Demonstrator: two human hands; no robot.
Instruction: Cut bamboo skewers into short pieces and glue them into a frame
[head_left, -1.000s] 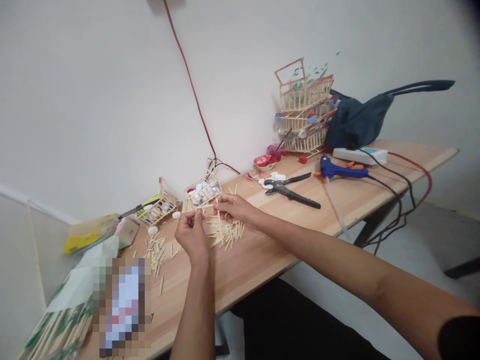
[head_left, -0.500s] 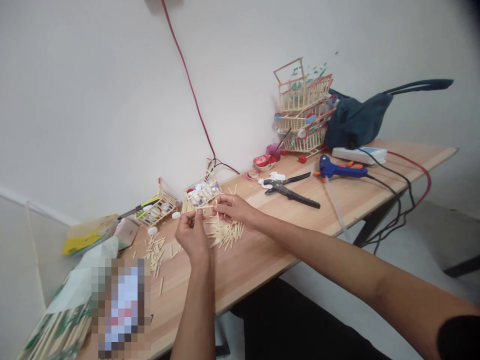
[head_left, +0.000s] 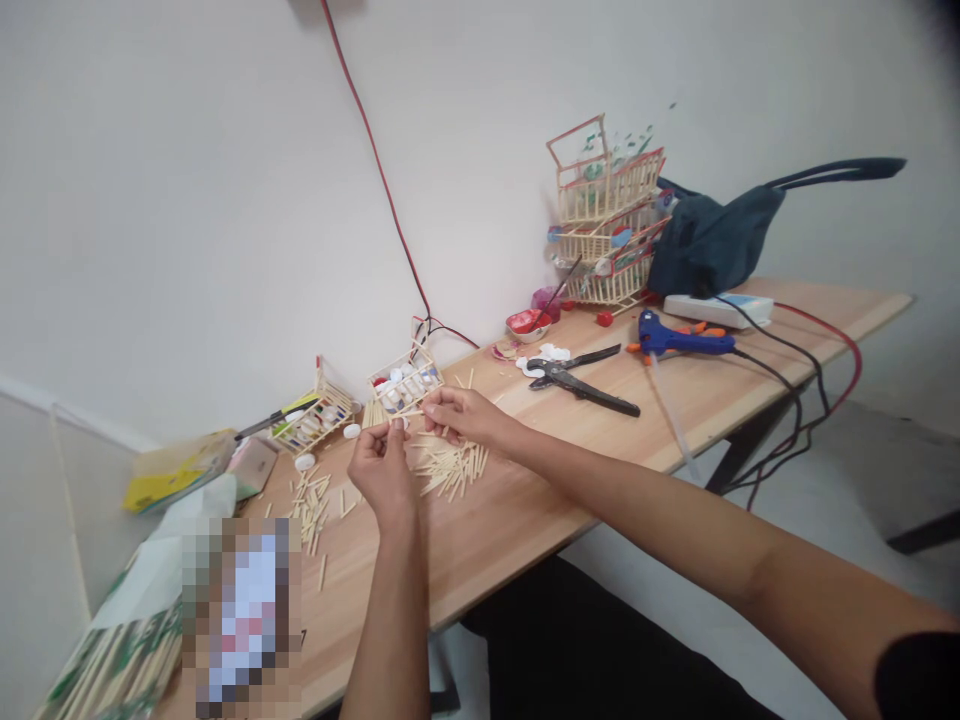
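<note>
My left hand (head_left: 381, 472) is closed in a pinch above the wooden table (head_left: 517, 480). Between its fingertips and those of my right hand (head_left: 461, 416) runs a thin pale wooden stick (head_left: 410, 413). The right hand is pinched too, at the stick's other end; its lower fingers curl in and partly hide what is there. Beneath the right hand lies a loose pile of short cut sticks (head_left: 456, 470). A second scatter of short sticks (head_left: 311, 505) is left of my left hand. Just beyond the hands stands a small stick basket (head_left: 407, 385) with white bottles in it.
Another stick basket (head_left: 313, 422) holds small bottles. Black cutting pliers (head_left: 577, 383), a blue glue gun (head_left: 675, 337) with a trailing cable, and a red paint bowl (head_left: 529, 324) lie to the right. Stacked baskets (head_left: 611, 235) and a dark bag (head_left: 712, 240) stand behind. Bagged sticks (head_left: 120, 650) lie front left.
My right hand has shifted slightly left and its fingers have closed in. An upright stick seen under its fingers before no longer shows there. The left hand has barely moved.
</note>
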